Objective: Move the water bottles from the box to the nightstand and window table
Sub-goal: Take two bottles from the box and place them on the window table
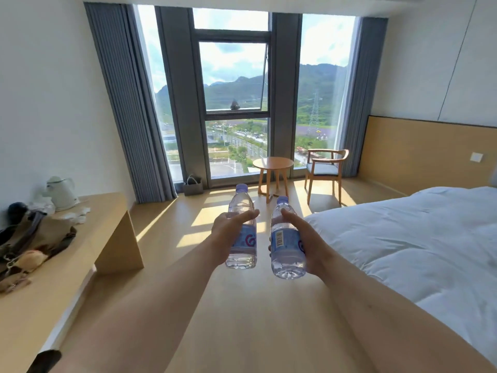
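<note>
**Two water bottles carried toward the window table**

Bare forearms stretch forward from the bottom of the view, nearest the camera. At their ends, the left hand (pixel 228 238) wraps its fingers and thumb around the left bottle (pixel 242 232), and the right hand (pixel 304 243) curls around the right bottle (pixel 286 243). Both bottles are clear, full, capped in pale purple and held upright by their labelled middles, side by side but not touching, probably so that two go in one trip.

Beyond the bottles, straight ahead, stands the round wooden window table (pixel 273 163); its top shows nothing on it. A wooden chair (pixel 324 168) sits just right of the table, and a small grey bag (pixel 193 185) rests on the floor to its left, against the tall window (pixel 232 76). Nearer than the table and to its right lies a white bed (pixel 416 238); nearer and to its left runs a wooden desk (pixel 80 251) holding a white kettle (pixel 61 192). Neither box nor nightstand is in view. Judging by the heading, the table is the likely drop-off.
</note>
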Available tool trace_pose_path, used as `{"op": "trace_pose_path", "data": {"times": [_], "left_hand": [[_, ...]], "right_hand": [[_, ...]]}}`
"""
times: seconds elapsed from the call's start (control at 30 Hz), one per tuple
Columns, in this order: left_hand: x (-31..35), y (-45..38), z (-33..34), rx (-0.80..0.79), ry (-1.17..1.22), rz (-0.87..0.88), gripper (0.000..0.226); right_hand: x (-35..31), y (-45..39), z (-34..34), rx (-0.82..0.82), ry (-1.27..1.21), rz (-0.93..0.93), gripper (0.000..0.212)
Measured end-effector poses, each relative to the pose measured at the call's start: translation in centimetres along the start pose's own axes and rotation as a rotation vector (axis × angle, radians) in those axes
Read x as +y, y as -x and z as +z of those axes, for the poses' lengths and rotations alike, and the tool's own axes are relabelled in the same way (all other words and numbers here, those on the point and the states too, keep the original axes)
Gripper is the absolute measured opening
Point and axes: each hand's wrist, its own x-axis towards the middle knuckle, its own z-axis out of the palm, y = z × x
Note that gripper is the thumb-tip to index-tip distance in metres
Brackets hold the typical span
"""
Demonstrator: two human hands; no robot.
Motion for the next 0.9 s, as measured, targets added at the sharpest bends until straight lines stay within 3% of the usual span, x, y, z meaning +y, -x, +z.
{"op": "trace_pose_path", "data": {"times": [0.3, 0.9], "left_hand": [[3.8, -16.0, -0.3, -0.067, -0.018, 0.024, 0.044], [10.1, -51.0, 9.9, -0.059, -0.083, 0.016, 0.052]], "right_hand": [[-4.9, -14.0, -1.8, 0.111, 0.044, 0.009, 0.069], [-18.1, -44.9, -18.8, 0.140, 0.112, -0.020, 0.064]]}}
